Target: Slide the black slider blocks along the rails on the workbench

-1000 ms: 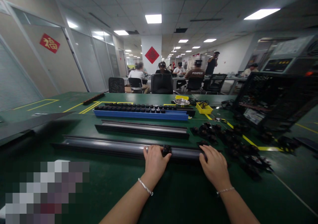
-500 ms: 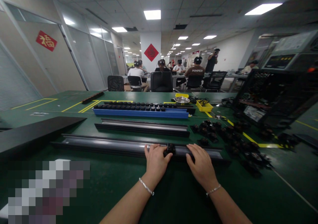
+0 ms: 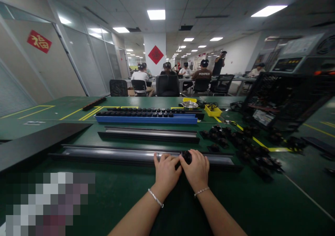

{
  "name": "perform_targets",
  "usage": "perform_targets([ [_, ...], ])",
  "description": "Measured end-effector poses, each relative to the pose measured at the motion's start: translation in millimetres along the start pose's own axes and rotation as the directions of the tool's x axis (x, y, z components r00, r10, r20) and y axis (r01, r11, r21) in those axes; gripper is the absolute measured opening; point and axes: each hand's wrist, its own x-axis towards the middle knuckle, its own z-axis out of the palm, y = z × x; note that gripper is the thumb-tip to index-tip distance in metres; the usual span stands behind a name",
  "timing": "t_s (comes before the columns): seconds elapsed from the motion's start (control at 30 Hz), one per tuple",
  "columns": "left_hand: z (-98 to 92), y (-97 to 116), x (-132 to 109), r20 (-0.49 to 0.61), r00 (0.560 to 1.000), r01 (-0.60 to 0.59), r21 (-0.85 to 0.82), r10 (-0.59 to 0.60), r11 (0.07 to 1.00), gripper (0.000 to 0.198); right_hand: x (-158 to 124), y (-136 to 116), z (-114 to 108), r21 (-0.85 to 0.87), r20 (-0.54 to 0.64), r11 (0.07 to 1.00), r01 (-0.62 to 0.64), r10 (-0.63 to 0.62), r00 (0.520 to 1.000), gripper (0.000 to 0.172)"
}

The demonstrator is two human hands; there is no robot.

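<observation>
A long black rail (image 3: 110, 154) with a shiny grey channel lies across the bench in front of me. On its right half sits a small black part (image 3: 186, 156), its kind unclear and partly covered by my fingers. My left hand (image 3: 167, 169) is closed at the part's left side, thumb and forefinger against it, other fingers over the channel. From the right, my right hand (image 3: 196, 168) curls around the same part, its thumb close to my left forefinger. Behind lies a shorter black rail (image 3: 151, 134).
A blue rail (image 3: 146, 119) filled with black parts lies farther back. Loose black parts (image 3: 246, 141) are heaped right, near an open computer case (image 3: 285, 100). A yellow tray (image 3: 213, 110) and metal dish (image 3: 190, 104) stand behind. A dark panel (image 3: 44, 138) lies left.
My right hand has moved left from the channel onto the small black part. The part and my left hand have shifted slightly right along the rail. The view has turned a little.
</observation>
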Motion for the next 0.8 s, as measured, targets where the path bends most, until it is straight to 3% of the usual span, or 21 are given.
perform_targets([
  [0.33,1.7,1,0,0.014,1.000,0.025,0.059,-0.025,0.998,0.030,0,7,-2,-0.030,-0.082,0.998,0.056,-0.058,0.995,0.030],
  [0.6,5.4,-2,0,-0.014,1.000,0.005,0.047,-0.004,0.999,0.033,2,9,-6,-0.058,-0.101,0.998,0.033,-0.039,0.994,0.021],
  [0.8,2.7,-1,0,0.027,0.999,0.033,0.062,-0.035,0.998,0.034,5,19,-9,-0.074,-0.114,0.997,0.016,-0.024,0.993,0.017],
])
